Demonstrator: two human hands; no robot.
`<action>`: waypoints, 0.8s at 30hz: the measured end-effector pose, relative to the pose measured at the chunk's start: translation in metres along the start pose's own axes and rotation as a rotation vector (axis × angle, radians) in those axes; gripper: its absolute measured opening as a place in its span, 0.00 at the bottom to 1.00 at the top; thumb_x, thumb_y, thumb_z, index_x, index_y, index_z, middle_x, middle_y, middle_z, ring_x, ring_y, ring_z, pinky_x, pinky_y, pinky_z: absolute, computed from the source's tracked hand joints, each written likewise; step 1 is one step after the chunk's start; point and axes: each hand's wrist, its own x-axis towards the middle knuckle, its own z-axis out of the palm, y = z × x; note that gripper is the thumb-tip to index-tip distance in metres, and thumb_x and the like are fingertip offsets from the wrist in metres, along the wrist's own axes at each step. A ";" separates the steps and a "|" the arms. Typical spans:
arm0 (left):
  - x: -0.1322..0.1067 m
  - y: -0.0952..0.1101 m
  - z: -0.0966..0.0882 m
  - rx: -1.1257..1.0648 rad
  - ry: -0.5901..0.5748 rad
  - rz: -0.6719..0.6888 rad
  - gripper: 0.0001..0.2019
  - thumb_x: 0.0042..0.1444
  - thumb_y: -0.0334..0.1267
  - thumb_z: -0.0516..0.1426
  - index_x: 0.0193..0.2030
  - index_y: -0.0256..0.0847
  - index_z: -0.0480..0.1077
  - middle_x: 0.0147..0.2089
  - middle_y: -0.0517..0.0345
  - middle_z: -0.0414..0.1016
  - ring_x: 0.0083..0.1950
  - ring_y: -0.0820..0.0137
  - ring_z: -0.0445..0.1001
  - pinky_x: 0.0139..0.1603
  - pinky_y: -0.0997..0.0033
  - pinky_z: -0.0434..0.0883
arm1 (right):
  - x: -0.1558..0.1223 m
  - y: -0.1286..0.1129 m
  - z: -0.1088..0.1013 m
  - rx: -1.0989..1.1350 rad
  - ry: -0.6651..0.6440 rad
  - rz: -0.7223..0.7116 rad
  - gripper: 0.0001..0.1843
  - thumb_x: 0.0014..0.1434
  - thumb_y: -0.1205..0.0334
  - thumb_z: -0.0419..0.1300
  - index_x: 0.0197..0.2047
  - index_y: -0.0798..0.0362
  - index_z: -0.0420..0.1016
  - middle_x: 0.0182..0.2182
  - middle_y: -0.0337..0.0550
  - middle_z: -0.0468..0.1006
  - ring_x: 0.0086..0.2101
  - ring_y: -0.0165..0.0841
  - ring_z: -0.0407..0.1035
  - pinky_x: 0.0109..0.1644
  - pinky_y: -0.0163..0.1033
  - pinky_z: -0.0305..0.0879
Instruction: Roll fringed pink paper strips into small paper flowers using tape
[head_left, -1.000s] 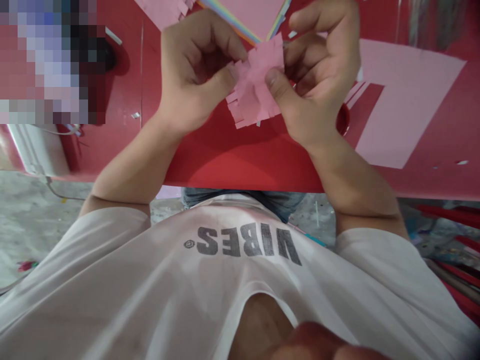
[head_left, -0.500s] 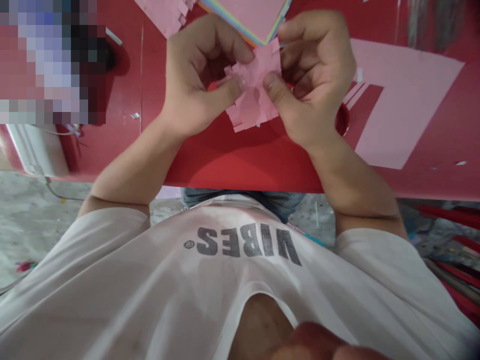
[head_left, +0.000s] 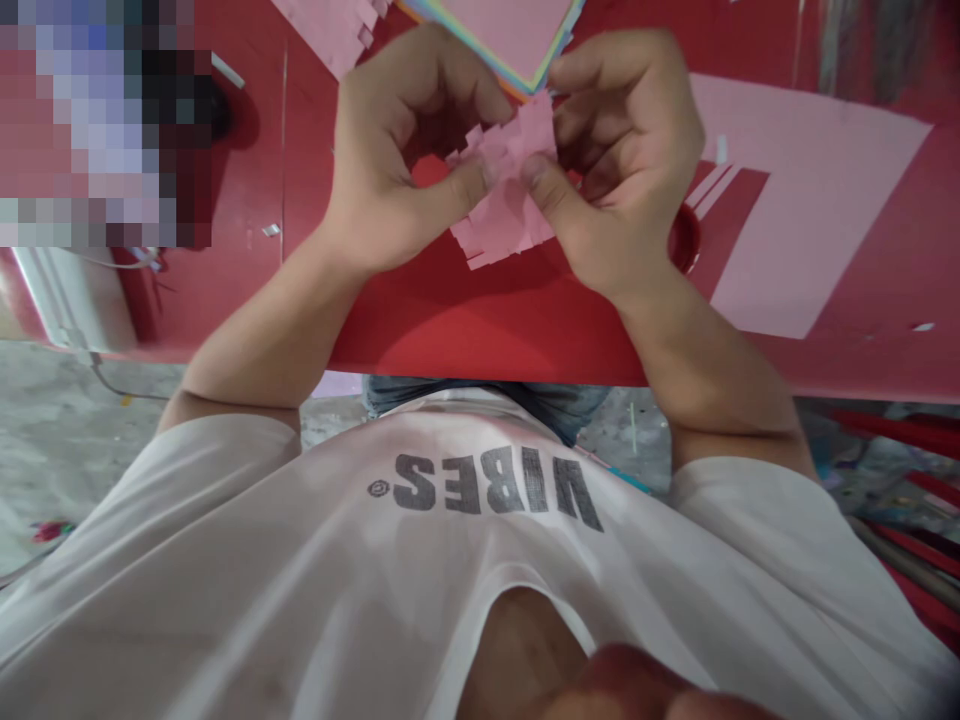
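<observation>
A small piece of pink paper (head_left: 504,215) with notched, fringed edges is held up above the red table (head_left: 480,330). My left hand (head_left: 405,150) pinches its left side, the thumb lying on the near face and the fingers curled behind. On the right side, my right hand (head_left: 622,165) grips the same piece between thumb and fingers. The paper looks creased in the middle, and the fingertips behind it are partly hidden. Just beyond the hands lies a stack of coloured paper (head_left: 517,40) with a pink sheet on top.
To the right lies a large pink sheet (head_left: 817,220) with a part cut out. A round red lid-like object (head_left: 684,240) is half hidden by my right wrist. Another fringed pink paper (head_left: 330,30) lies at the top. A white box-like object (head_left: 79,295) with a cable stands left.
The upper edge of the pink paper has folded down toward me between my fingers. Both hands have shifted only slightly and keep their pinch.
</observation>
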 end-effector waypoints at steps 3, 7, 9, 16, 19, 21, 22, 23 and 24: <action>0.000 0.000 0.001 -0.001 0.023 0.012 0.15 0.59 0.44 0.63 0.44 0.33 0.76 0.35 0.62 0.71 0.33 0.84 0.66 0.34 0.80 0.58 | 0.000 -0.001 0.001 0.012 -0.002 0.011 0.17 0.63 0.61 0.65 0.54 0.39 0.71 0.39 0.35 0.69 0.33 0.28 0.65 0.35 0.37 0.63; -0.001 -0.001 0.001 0.077 -0.007 -0.013 0.16 0.62 0.47 0.59 0.45 0.33 0.74 0.36 0.62 0.69 0.34 0.85 0.66 0.36 0.80 0.59 | 0.000 0.001 0.001 -0.020 -0.001 -0.021 0.16 0.64 0.57 0.62 0.54 0.39 0.69 0.38 0.34 0.68 0.32 0.28 0.64 0.33 0.37 0.62; -0.001 -0.003 0.001 0.109 -0.007 0.012 0.18 0.62 0.50 0.58 0.44 0.33 0.74 0.36 0.61 0.68 0.33 0.85 0.65 0.34 0.80 0.59 | -0.001 0.001 0.001 -0.050 -0.005 -0.009 0.16 0.64 0.55 0.61 0.55 0.38 0.68 0.38 0.34 0.68 0.33 0.29 0.65 0.34 0.39 0.63; 0.000 -0.005 0.001 0.093 -0.008 0.027 0.18 0.61 0.50 0.60 0.44 0.34 0.74 0.35 0.61 0.69 0.33 0.84 0.64 0.32 0.81 0.58 | -0.003 -0.002 0.000 -0.116 -0.011 0.048 0.17 0.64 0.53 0.61 0.55 0.38 0.67 0.42 0.36 0.71 0.35 0.32 0.67 0.37 0.42 0.67; -0.001 -0.006 0.001 0.091 -0.031 0.013 0.20 0.62 0.51 0.59 0.44 0.32 0.73 0.36 0.61 0.69 0.33 0.86 0.63 0.33 0.82 0.57 | -0.002 0.000 0.001 -0.088 -0.019 0.031 0.17 0.64 0.55 0.62 0.55 0.38 0.67 0.40 0.36 0.70 0.34 0.31 0.66 0.36 0.41 0.66; -0.001 -0.008 0.001 0.081 -0.042 0.029 0.21 0.62 0.52 0.59 0.45 0.31 0.73 0.36 0.60 0.68 0.33 0.86 0.63 0.33 0.82 0.57 | -0.002 0.001 0.003 -0.018 -0.010 -0.020 0.17 0.63 0.58 0.63 0.55 0.39 0.68 0.39 0.36 0.69 0.33 0.30 0.64 0.34 0.40 0.63; -0.002 -0.009 0.001 0.073 -0.040 0.035 0.21 0.62 0.51 0.59 0.45 0.31 0.73 0.36 0.60 0.68 0.33 0.85 0.62 0.33 0.82 0.56 | -0.001 0.002 0.003 0.009 -0.008 -0.031 0.17 0.63 0.59 0.63 0.55 0.41 0.69 0.39 0.36 0.69 0.33 0.30 0.63 0.34 0.39 0.62; -0.002 -0.009 0.001 0.063 -0.039 0.031 0.20 0.62 0.51 0.60 0.45 0.31 0.73 0.36 0.60 0.68 0.33 0.85 0.62 0.33 0.82 0.56 | -0.001 0.003 0.004 0.030 -0.006 -0.041 0.17 0.63 0.60 0.63 0.55 0.42 0.69 0.38 0.36 0.68 0.32 0.29 0.62 0.34 0.39 0.61; -0.002 -0.009 0.000 0.052 -0.035 0.026 0.20 0.62 0.50 0.60 0.45 0.30 0.73 0.36 0.60 0.68 0.33 0.85 0.62 0.33 0.81 0.56 | 0.000 0.004 0.005 0.045 0.000 -0.050 0.17 0.63 0.60 0.64 0.55 0.43 0.69 0.38 0.35 0.67 0.32 0.28 0.61 0.34 0.38 0.60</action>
